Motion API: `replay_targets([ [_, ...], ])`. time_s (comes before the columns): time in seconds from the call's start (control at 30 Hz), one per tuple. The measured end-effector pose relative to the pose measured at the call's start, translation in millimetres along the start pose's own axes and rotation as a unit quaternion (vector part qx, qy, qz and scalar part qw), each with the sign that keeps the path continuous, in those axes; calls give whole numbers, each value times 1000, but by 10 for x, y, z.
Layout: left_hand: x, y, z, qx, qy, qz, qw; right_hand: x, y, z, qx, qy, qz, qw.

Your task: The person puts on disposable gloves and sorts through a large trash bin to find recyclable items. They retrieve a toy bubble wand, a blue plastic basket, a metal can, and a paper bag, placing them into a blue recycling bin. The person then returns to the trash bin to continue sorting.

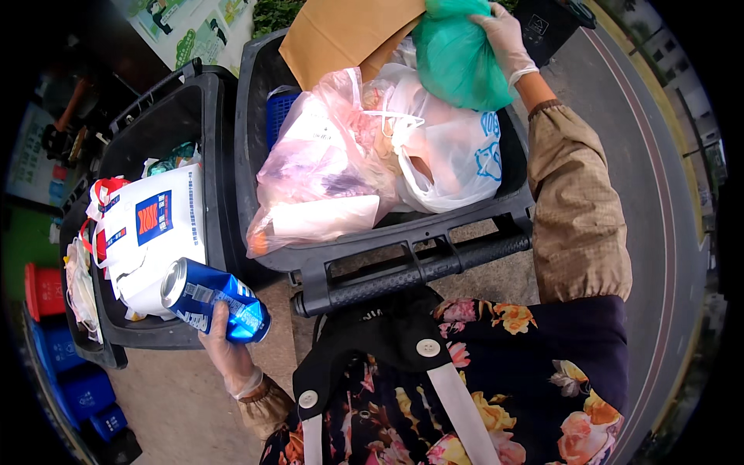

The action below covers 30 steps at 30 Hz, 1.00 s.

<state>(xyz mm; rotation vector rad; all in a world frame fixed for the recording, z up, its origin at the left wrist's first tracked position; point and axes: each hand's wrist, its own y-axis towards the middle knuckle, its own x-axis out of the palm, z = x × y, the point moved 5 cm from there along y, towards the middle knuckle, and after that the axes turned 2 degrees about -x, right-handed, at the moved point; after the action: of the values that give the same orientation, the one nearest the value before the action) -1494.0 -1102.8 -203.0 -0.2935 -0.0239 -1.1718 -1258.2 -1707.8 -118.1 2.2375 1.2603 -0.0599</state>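
Observation:
A dented blue drink can [217,302] lies tilted in my left hand [229,353], whose gloved fingers wrap round it. It is beside the bin on the left. My right hand [505,43], in a thin clear glove, grips a green plastic bag [463,66] at the far right of the large dark wheeled bin [249,101]. Below the green bag, a knotted white plastic bag [457,163] and a translucent pink bag [325,170] of mixed waste heap up in the bin. Brown cardboard [341,39] stands behind them, and a blue plastic basket [279,116] shows partly at the left.
The bin's handle bar [418,267] runs close before my body. A second dark bin [155,116] on the left holds a white paper bag [167,201]. Small red [46,291] and blue bins [87,391] stand at far left. A road [620,116] curves along the right.

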Motion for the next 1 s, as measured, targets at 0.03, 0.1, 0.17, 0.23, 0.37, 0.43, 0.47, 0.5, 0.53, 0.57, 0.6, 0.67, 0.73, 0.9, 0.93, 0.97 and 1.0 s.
replay_targets([
  [0.03, 5, 17, -26, -2, 5, -5, 1000, 225, -325, 49, 15, -161, -58, 985],
  [0.1, 49, 64, -51, -5, 12, -15, 1000, 412, -561, -67, -105, -215, -95, 966],
  [0.17, 121, 54, 7, -3, 21, -17, 1000, 477, -594, -479, -207, -285, -77, 933],
  [0.23, 34, 32, 49, 15, 42, -6, 999, 640, -628, -900, -300, -378, -17, 876],
  [0.37, 9, 36, -6, 18, 55, -1, 998, 1133, -1484, -923, -207, -214, -361, 884],
  [0.43, -10, 56, -48, 3, 47, 5, 999, 1232, -1921, -492, -200, -345, -489, 776],
  [0.47, -23, 66, -32, 6, 55, 1, 998, 1162, -2029, -294, -205, -429, -517, 712],
  [0.5, -55, 67, -4, 8, 61, -1, 998, 1080, -2062, -114, -170, -471, -519, 693],
  [0.53, -90, 59, 15, 10, 67, 1, 998, 964, -2061, 21, -137, -509, -521, 671],
  [0.57, -123, 64, 38, 10, 68, 11, 998, 789, -2043, 90, -106, -520, -537, 655],
  [0.6, -142, 89, 16, 1, 55, 3, 998, 647, -2018, 146, -77, -531, -551, 640],
  [0.67, -197, 152, -1, -11, 39, -8, 999, 506, -1976, -27, 12, -547, -569, 614],
  [0.73, -137, 144, 78, -6, 49, -15, 999, 816, -1954, -492, -134, -425, -469, 762],
  [0.9, -25, 179, 188, -5, 118, -70, 990, 2043, -2153, -1536, -364, -244, -457, 774],
  [0.93, 15, 196, 183, -8, 140, -87, 986, 2253, -2133, -1520, -382, -243, -445, 773],
  [0.97, 48, 204, 167, -11, 136, -104, 985, 2471, -2083, -1445, -402, -239, -433, 770],
  [1.0, 45, 194, 150, -16, 142, -101, 985, 2692, -2020, -1323, -378, -253, -439, 775],
])
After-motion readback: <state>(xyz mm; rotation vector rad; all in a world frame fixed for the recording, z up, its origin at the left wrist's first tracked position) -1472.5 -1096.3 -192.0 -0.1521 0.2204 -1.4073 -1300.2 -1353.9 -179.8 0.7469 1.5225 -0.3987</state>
